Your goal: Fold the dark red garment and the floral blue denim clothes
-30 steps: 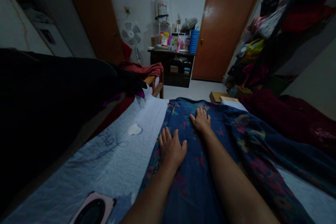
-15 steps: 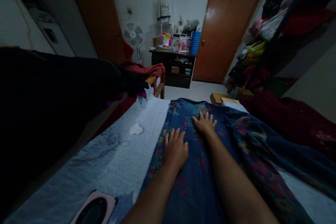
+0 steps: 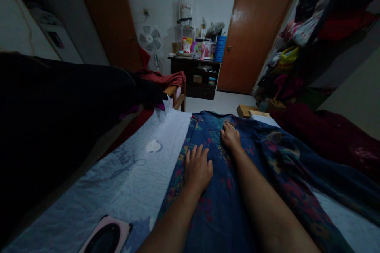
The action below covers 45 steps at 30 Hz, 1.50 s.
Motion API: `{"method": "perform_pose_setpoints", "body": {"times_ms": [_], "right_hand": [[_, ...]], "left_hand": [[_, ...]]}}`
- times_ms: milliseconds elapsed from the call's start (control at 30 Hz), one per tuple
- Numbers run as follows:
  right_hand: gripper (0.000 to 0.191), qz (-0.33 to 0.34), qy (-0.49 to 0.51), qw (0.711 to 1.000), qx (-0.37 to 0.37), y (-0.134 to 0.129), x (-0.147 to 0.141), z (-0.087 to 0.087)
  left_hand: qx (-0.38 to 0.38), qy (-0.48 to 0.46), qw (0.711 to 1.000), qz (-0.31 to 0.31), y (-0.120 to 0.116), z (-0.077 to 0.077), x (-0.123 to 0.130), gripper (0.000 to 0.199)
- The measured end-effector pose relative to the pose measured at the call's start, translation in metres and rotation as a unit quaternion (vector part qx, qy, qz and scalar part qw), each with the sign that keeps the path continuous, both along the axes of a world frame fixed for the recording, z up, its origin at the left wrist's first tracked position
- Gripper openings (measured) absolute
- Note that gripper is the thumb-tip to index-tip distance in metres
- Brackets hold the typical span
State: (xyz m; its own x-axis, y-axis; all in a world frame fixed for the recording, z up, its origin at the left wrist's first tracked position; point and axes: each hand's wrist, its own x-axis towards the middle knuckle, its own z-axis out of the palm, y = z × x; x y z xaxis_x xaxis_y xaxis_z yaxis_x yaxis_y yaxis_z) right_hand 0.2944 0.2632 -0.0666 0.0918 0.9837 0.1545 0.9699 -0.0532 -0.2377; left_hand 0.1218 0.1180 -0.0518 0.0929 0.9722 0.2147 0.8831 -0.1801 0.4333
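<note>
A dark blue floral garment (image 3: 218, 189), which looks like a long-sleeved shirt, lies spread over the pale bedspread (image 3: 166, 154). Flat on its left part rests my left hand (image 3: 198, 168), open, the fingers slightly apart. Farther up the cloth, close to the garment's far edge, is my right hand (image 3: 230, 136). Its fingers are drawn together and curled down onto the fabric; the fingertips' hold is partly hidden. One sleeve of the garment stretches off to the right.
A pink-framed phone-like object (image 3: 108, 235) lies at the bed's near left. Black cloth (image 3: 65, 99) is heaped on the left, dark red cloth (image 3: 323, 138) on the right. Beyond the bed stand a loaded dark cabinet (image 3: 192, 81), a white fan (image 3: 151, 39) and a brown door (image 3: 252, 35).
My right hand has shifted slightly forward, and its spread fingers have drawn together on the cloth. The left hand stays in place.
</note>
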Motion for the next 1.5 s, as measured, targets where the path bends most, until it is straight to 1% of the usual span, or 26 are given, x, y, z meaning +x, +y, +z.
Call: {"method": "perform_pose_setpoints", "body": {"times_ms": [167,300,400,467,533,667,767,867,1100,1167,1233,1333,1367,1433,1500], "right_hand": [[0.044,-0.022,-0.036,0.999,0.025,0.007,0.000,0.002],[0.037,-0.042,-0.040,0.996,0.067,0.016,0.007,0.007],[0.034,-0.035,-0.038,0.994,0.096,0.026,0.014,0.009],[0.032,-0.016,-0.037,0.995,0.092,0.033,0.018,0.010],[0.029,-0.013,-0.029,0.997,0.072,0.039,0.019,0.010],[0.029,-0.055,0.004,0.998,0.036,0.047,0.017,0.012],[0.028,-0.080,0.018,0.996,0.026,0.048,0.012,0.012],[0.030,-0.083,0.007,0.996,0.045,0.046,0.006,0.011],[0.046,-0.091,-0.006,0.989,0.118,0.041,-0.003,0.008],[0.050,-0.073,-0.006,0.986,0.148,0.041,-0.004,0.008],[0.050,-0.019,-0.008,0.987,0.156,0.042,-0.003,0.009],[0.043,0.095,-0.023,0.990,0.105,0.042,-0.002,0.010],[0.040,0.122,-0.029,0.988,0.084,0.042,-0.002,0.011],[0.037,0.148,-0.041,0.986,0.059,0.041,-0.003,0.012],[0.036,0.151,-0.049,0.986,0.049,0.041,-0.004,0.012]], "left_hand": [[0.000,-0.001,1.000,-0.003,0.000,0.001,0.000,0.045],[0.000,-0.002,1.000,0.001,0.000,0.002,0.000,0.046],[-0.001,-0.002,1.000,0.003,-0.001,0.002,0.001,0.046],[0.000,-0.002,1.000,0.003,-0.001,0.002,0.001,0.045],[0.000,-0.004,1.000,0.003,-0.001,0.002,0.000,0.045],[0.001,-0.003,1.000,0.002,0.000,0.001,0.000,0.045],[0.001,-0.003,1.000,0.003,0.000,0.001,0.000,0.044],[-0.005,-0.004,1.000,0.006,0.000,0.002,0.000,0.044],[-0.004,-0.015,1.000,0.004,-0.001,0.002,0.000,0.045],[-0.004,-0.015,1.000,0.004,-0.001,0.002,0.000,0.045],[-0.007,-0.015,1.000,0.004,0.000,0.001,0.000,0.045],[-0.009,-0.013,1.000,0.004,0.000,0.002,0.000,0.046],[-0.009,-0.013,1.000,0.004,0.000,0.002,0.000,0.046],[-0.009,-0.015,1.000,0.004,0.000,0.003,0.000,0.046],[-0.008,-0.018,1.000,0.004,-0.001,0.003,0.000,0.046]]}}
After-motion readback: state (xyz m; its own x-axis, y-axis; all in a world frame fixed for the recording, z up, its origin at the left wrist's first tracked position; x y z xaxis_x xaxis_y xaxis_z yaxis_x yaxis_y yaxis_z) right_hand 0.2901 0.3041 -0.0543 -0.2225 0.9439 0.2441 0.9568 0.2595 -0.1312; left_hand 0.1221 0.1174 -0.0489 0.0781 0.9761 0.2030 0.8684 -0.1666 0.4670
